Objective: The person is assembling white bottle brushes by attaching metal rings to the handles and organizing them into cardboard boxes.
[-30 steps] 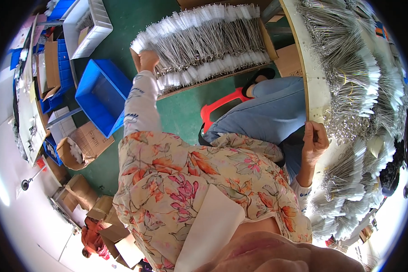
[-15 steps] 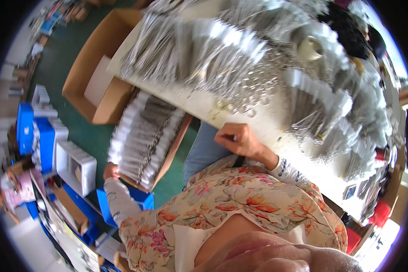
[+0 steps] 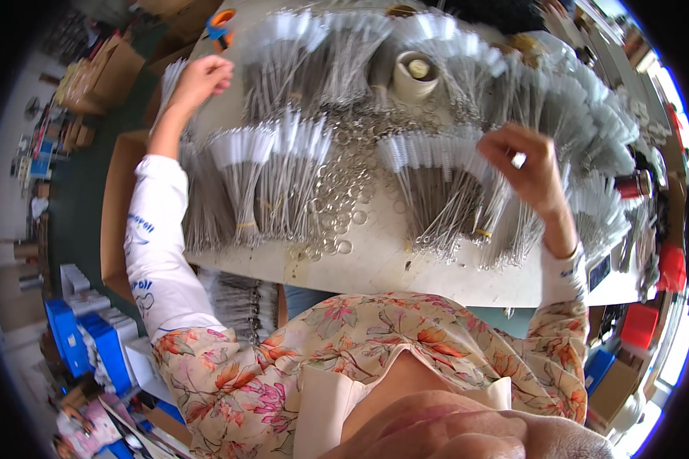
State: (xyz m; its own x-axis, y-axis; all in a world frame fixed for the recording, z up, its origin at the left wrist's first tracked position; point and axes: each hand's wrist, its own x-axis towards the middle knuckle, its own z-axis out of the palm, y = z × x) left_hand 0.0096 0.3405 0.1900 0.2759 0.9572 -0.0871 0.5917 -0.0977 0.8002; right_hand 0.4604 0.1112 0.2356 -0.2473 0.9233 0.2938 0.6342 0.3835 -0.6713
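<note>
1. Above the left side of the table (image 3: 467, 279), I see the left hand (image 3: 203, 82) with its fingers bent inward, near some white brush heads (image 3: 170, 80) that show next to the wrist. I see nothing in this hand, but the palm is hidden, so I cannot tell if it is clenched or grasping.

2. On the right side, the right hand (image 3: 524, 167) hangs over the brushes, thumb and fingers curled toward each other. A small bright spot shows between them – I cannot tell if it is a held piece or only a gap, nor if the fingers touch the brushes below.

3. The brushes lie in bundles across the table, wire stems toward the body and white bristles away from it. Two groups are nearest: the left bundles (image 3: 241, 164) and the right bundles (image 3: 429, 157). Between them are scattered many loose metal rings (image 3: 344, 218).

4. Near the stem ends of one right bundle I see a yellow tie (image 3: 482, 232). In my judgement, a grip close to such a tie is best, because thin stems can fan out when they are held only by the bristles.

5. I would keep the fingers clear of the rings, since the wire loops could catch in them. Also, I would lift a bundle straight upward – the neighbours lie close, and their bristles may hook together.
</note>
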